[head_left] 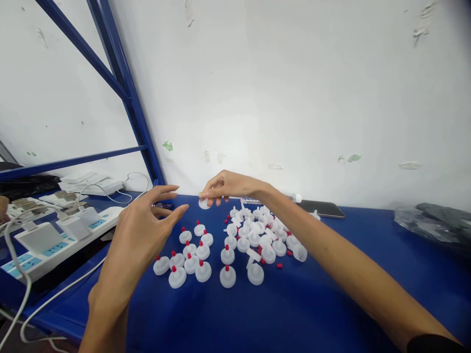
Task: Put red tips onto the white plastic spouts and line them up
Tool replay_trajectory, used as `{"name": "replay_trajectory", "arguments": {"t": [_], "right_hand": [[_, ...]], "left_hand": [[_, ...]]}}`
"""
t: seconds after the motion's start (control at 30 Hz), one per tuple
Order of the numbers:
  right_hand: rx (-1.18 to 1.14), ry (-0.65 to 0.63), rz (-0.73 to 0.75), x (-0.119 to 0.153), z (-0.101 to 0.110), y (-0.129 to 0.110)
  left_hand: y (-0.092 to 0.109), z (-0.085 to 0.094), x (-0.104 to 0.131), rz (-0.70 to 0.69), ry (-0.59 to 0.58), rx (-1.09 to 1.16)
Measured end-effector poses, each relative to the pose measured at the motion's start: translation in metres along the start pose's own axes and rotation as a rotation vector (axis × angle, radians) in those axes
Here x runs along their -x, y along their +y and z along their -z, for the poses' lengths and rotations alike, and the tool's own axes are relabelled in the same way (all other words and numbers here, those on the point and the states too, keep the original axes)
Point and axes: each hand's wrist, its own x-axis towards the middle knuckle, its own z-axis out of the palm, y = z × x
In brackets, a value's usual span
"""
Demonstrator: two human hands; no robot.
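Note:
My right hand reaches in from the right and pinches a white round nozzle cap by its top; whether it has a red tip is hidden by the fingers. To its left my left hand is open, fingers apart and holding nothing. Below the hands stand several white nozzle caps with red tips, grouped on the blue table. Two more tipped caps stand to the right of that group. A heap of white caps without tips lies under my right forearm, with loose red tips among them.
A white power strip with plugged-in chargers and cables lies at the left. Blue metal shelving rises behind it. A dark phone, a clear bottle and clear plastic wrapping lie along the white wall.

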Motion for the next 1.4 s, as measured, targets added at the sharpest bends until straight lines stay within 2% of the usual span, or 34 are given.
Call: {"name": "replay_trajectory", "arguments": {"t": [0.1, 0.23, 0.4, 0.5, 0.6, 0.7, 0.8, 0.9, 1.0, 1.07, 1.23, 1.33, 1.4], "right_hand": [[0.149, 0.033, -0.105, -0.009, -0.015, 0.015], [0.286, -0.016, -0.210, -0.022, -0.043, 0.034], [0.429, -0.076, -0.277, -0.029, -0.062, 0.040], [0.471, -0.071, -0.265, -0.026, -0.056, 0.033], [0.536, 0.030, -0.287, -0.017, -0.036, 0.023], [0.654, 0.133, -0.397, -0.007, -0.016, 0.020], [0.725, 0.104, -0.511, -0.001, -0.006, 0.026], [0.704, 0.042, -0.538, 0.000, -0.005, 0.031], [0.659, 0.071, -0.482, 0.001, -0.003, 0.024], [0.607, 0.120, -0.387, 0.005, 0.002, 0.009], [0.340, 0.156, 0.025, 0.021, 0.012, -0.038], [0.095, 0.126, 0.257, 0.025, 0.013, -0.049], [0.009, 0.101, 0.287, 0.024, 0.013, -0.048]], "left_hand": [[-0.003, 0.003, -0.001, 0.025, 0.042, -0.045], [-0.003, 0.002, 0.002, 0.016, 0.030, -0.009], [-0.002, 0.000, 0.002, 0.020, 0.004, -0.022], [-0.003, 0.001, 0.000, 0.048, -0.006, -0.068], [-0.004, 0.002, 0.000, 0.065, 0.004, -0.060], [-0.004, 0.002, -0.001, 0.075, 0.020, -0.062], [-0.002, -0.002, -0.001, 0.051, -0.009, -0.072], [0.000, -0.007, -0.001, 0.034, -0.074, -0.090], [0.001, -0.012, 0.000, 0.027, -0.109, -0.121], [0.003, -0.016, 0.001, 0.016, -0.114, -0.136], [0.011, -0.018, 0.006, -0.059, -0.207, -0.045], [0.015, -0.015, 0.008, -0.067, -0.155, 0.078], [0.017, -0.012, 0.009, -0.050, -0.113, 0.123]]}}
